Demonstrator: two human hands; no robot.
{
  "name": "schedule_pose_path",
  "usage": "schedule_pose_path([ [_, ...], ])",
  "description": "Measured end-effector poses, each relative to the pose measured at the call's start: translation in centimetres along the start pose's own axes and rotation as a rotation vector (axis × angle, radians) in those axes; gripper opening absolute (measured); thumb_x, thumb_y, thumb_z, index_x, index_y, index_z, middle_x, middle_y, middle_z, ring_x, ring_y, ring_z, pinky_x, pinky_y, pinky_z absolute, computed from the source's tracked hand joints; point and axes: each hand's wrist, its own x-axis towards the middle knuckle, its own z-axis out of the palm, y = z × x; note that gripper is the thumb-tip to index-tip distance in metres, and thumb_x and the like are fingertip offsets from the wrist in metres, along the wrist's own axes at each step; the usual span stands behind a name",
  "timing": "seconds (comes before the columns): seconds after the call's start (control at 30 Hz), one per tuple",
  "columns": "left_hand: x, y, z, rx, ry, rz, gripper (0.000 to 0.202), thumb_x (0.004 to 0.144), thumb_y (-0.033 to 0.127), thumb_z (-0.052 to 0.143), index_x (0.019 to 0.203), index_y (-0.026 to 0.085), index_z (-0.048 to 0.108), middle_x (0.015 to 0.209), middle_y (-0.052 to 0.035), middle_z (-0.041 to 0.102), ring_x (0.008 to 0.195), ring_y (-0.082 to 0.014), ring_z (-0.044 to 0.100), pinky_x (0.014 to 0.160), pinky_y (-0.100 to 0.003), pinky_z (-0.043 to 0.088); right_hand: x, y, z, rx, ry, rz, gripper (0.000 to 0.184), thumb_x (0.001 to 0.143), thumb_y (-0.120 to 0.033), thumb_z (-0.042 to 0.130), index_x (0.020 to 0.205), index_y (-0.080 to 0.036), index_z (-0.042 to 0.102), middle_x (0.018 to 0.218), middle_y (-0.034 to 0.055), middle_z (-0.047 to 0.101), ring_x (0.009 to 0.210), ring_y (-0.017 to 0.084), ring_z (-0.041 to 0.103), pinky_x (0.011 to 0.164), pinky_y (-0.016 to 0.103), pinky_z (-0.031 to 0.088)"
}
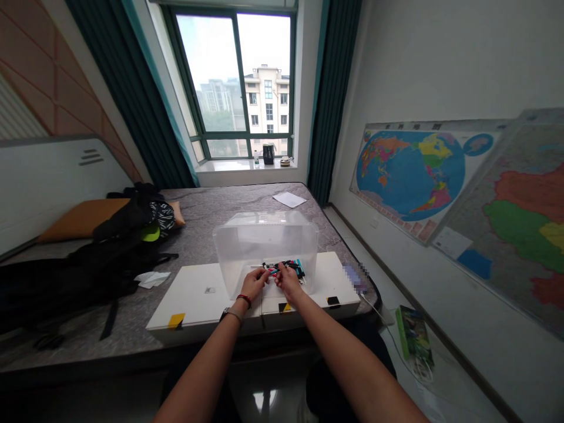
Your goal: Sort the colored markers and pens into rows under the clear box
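A clear plastic box [240, 244] stands on white cartons. A pile of pens [296, 267], mostly black with some teal and red, lies at its lower right part. My left hand [255, 282], with a red band and a dark watch on its wrist, is closed in a pinch in front of the pile. Close beside it, my right hand [288, 281] is also closed, its fingertips almost meeting the left ones. A slim teal pen [274, 272] shows between the two hands; its ends are partly hidden by the fingers.
Two white cartons [194, 292] lie side by side at the edge of a grey mattress [198, 217]. Black bags and clothes [110, 252] are piled left. A blurred phone-like object [355, 277] with a cable lies right. A paper sheet [289, 200] rests behind the box.
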Motion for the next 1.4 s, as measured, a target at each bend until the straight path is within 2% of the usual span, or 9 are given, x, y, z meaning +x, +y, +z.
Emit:
schedule_pose_path([
  [0.17, 0.12, -0.31, 0.11, 0.114, 0.076, -0.002, 0.057, 0.085, 0.064, 0.043, 0.052, 0.018, 0.053, 0.046, 0.001, 0.051, 0.048, -0.0117, 0.046, 0.054, -0.025, 0.034, -0.01, 0.12, -0.03, -0.008, -0.019, 0.008, 0.044, 0.067, -0.057, 0.071, 0.071, -0.02, 0.046, 0.054, -0.0069, 0.05, 0.043, 0.008, 0.048, 0.038, 0.018, 0.029],
  [0.23, 0.16, -0.44, 0.1, 0.097, 0.07, -0.007, 0.055, 0.085, 0.063, 0.044, 0.055, 0.018, 0.054, 0.047, 0.0013, 0.051, 0.049, -0.0119, 0.047, 0.053, -0.024, 0.034, -0.04, 0.09, -0.06, 0.001, -0.029, 0.016, 0.043, 0.068, -0.056, 0.07, 0.073, -0.021, 0.046, 0.054, -0.0069, 0.051, 0.044, 0.008, 0.049, 0.039, 0.018, 0.03],
  [0.4, 0.19, -0.61, -0.07, -0.02, 0.06, 0.012, 0.042, 0.071, 0.058, 0.068, 0.086, 0.019, 0.061, 0.065, 0.0013, 0.064, 0.06, -0.0132, 0.057, 0.06, -0.023, 0.041, -0.08, -0.01, -0.06, 0.014, -0.008, 0.01, 0.044, 0.068, -0.057, 0.07, 0.071, -0.021, 0.044, 0.054, -0.0069, 0.051, 0.044, 0.008, 0.049, 0.04, 0.019, 0.031],
  [0.5, 0.17, -0.59, -0.1, -0.01, 0.067, 0.055, 0.041, 0.066, 0.055, 0.073, 0.079, 0.019, 0.06, 0.071, 0.0, 0.066, 0.066, -0.0136, 0.059, 0.065, -0.024, 0.043, -0.12, -0.07, -0.07, 0.016, -0.016, -0.001, 0.045, 0.069, -0.057, 0.07, 0.07, -0.02, 0.045, 0.054, -0.0067, 0.051, 0.044, 0.008, 0.048, 0.039, 0.018, 0.03],
  [0.73, -0.09, 0.14, 0.03, 0.102, 0.077, 0.04, 0.05, 0.08, 0.064, 0.052, 0.063, 0.018, 0.062, 0.058, -0.0008, 0.061, 0.057, -0.0135, 0.052, 0.06, -0.024, 0.039, 0.09, 0.15, -0.25, 0.054, -0.017, 0.005, 0.043, 0.07, -0.055, 0.069, 0.075, -0.021, 0.044, 0.054, -0.0073, 0.051, 0.044, 0.008, 0.05, 0.038, 0.018, 0.03],
  [0.97, -0.09, 0.07, 0.18, 0.095, 0.069, -0.033, 0.057, 0.083, 0.067, 0.046, 0.059, 0.017, 0.062, 0.046, 0.0005, 0.054, 0.05, -0.0126, 0.048, 0.055, -0.024, 0.035, 0.3, 0.52, -0.43, 0.046, -0.029, -0.007, 0.039, 0.072, -0.053, 0.067, 0.077, -0.023, 0.043, 0.054, -0.0076, 0.053, 0.044, 0.01, 0.051, 0.039, 0.018, 0.033],
  [1.23, -0.08, 0.11, 0.18, 0.111, 0.05, -0.019, 0.056, 0.082, 0.065, 0.049, 0.058, 0.017, 0.063, 0.049, 0.0, 0.055, 0.052, -0.0127, 0.05, 0.057, -0.024, 0.036, 0.03, 0.02, -0.26, -0.007, -0.025, 0.01, 0.044, 0.067, -0.056, 0.073, 0.07, -0.02, 0.047, 0.055, -0.0062, 0.05, 0.046, 0.008, 0.05, 0.042, 0.019, 0.035],
  [1.3, -0.04, 0.07, 0.13, 0.093, 0.043, -0.01, 0.052, 0.081, 0.064, 0.052, 0.064, 0.017, 0.065, 0.053, -0.0008, 0.058, 0.055, -0.0135, 0.053, 0.058, -0.024, 0.038, 0.0, -0.06, -0.24, 0.001, -0.021, 0.016, 0.045, 0.066, -0.055, 0.074, 0.069, -0.02, 0.047, 0.055, -0.0064, 0.05, 0.046, 0.009, 0.049, 0.043, 0.019, 0.035],
  [1.4, 0.05, -0.26, 0.1, 0.018, 0.039, 0.007, 0.047, 0.072, 0.06, 0.066, 0.091, 0.017, 0.067, 0.06, 0.0005, 0.062, 0.059, -0.0141, 0.056, 0.06, -0.024, 0.04, -0.11, -0.18, -0.16, 0.017, -0.026, 0.014, 0.043, 0.066, -0.054, 0.074, 0.069, -0.02, 0.047, 0.054, -0.0063, 0.05, 0.045, 0.008, 0.048, 0.042, 0.019, 0.034],
])
